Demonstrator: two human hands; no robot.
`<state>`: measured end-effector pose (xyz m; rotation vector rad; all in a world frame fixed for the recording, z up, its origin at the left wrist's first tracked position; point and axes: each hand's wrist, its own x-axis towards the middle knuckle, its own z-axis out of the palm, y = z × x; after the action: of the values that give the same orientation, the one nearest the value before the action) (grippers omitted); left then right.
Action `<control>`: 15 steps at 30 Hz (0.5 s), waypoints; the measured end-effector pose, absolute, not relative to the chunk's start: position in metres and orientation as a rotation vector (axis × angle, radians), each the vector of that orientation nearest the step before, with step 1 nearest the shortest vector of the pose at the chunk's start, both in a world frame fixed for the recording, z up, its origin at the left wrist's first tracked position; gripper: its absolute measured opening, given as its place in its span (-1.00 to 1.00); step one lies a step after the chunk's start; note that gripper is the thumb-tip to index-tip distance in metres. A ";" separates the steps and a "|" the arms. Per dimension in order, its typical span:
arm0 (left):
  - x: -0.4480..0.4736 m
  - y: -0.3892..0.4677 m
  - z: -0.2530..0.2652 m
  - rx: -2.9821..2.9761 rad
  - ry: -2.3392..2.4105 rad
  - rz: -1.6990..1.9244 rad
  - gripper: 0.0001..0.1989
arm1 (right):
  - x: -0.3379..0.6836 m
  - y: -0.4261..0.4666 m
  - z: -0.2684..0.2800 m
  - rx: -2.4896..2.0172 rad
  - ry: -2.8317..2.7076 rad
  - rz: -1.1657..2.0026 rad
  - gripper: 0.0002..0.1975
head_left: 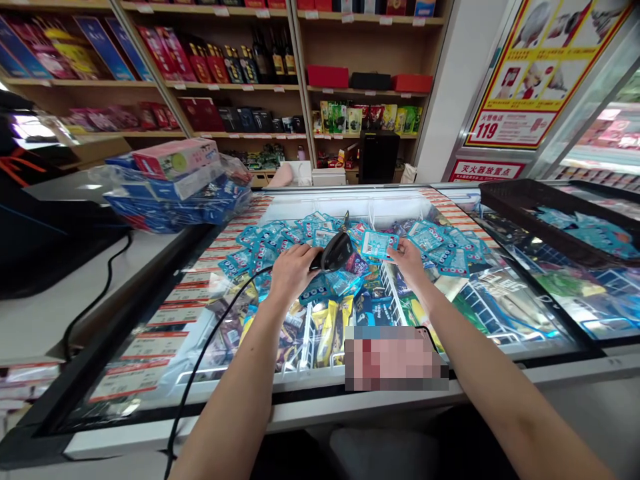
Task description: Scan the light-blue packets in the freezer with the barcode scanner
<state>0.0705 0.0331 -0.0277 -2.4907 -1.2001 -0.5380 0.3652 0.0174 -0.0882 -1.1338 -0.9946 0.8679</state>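
My left hand (295,268) is wrapped round the handle of a black barcode scanner (336,253), whose cable (220,320) trails down toward the front edge. The scanner's head points to the right. Between the fingers and thumb of my right hand (407,260) is a flat blue packet (377,246), its printed side with a white label facing up. A spread of similar blue packets (273,240) covers the freezer's glass top on the left. More of these packets (443,243) lie in a group to the right of my right hand.
Under the glass lid (505,320) are wire baskets of colourful packages. A blurred phone-like object (395,359) lies at the front edge. Plastic-wrapped boxes (175,183) stand at the left, a dark tray (560,220) with blue packets at the right. Stocked shelves (240,87) line the back.
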 end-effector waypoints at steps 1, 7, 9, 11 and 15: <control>0.071 0.033 -0.028 -2.494 -1.196 -0.540 -0.60 | 0.365 0.018 -0.089 -1.138 -0.987 0.868 -0.59; 0.077 0.034 -0.030 -2.513 -1.164 -0.538 -0.60 | 0.363 0.019 -0.087 -1.167 -1.000 0.827 -0.65; 0.080 0.033 -0.031 -2.526 -1.158 -0.532 -0.60 | 0.362 0.018 -0.085 -1.187 -1.020 0.784 -0.67; 0.082 0.032 -0.031 -2.545 -1.145 -0.526 -0.59 | 0.361 0.017 -0.084 -1.192 -1.031 0.756 -0.69; 0.085 0.030 -0.031 -2.569 -1.140 -0.524 -0.60 | 0.361 0.014 -0.082 -1.202 -0.998 0.777 -0.68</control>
<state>0.0849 0.0296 -0.0312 -2.5690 -1.1401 -0.5242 0.3607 0.0145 -0.0818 -1.2015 -0.9980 0.7774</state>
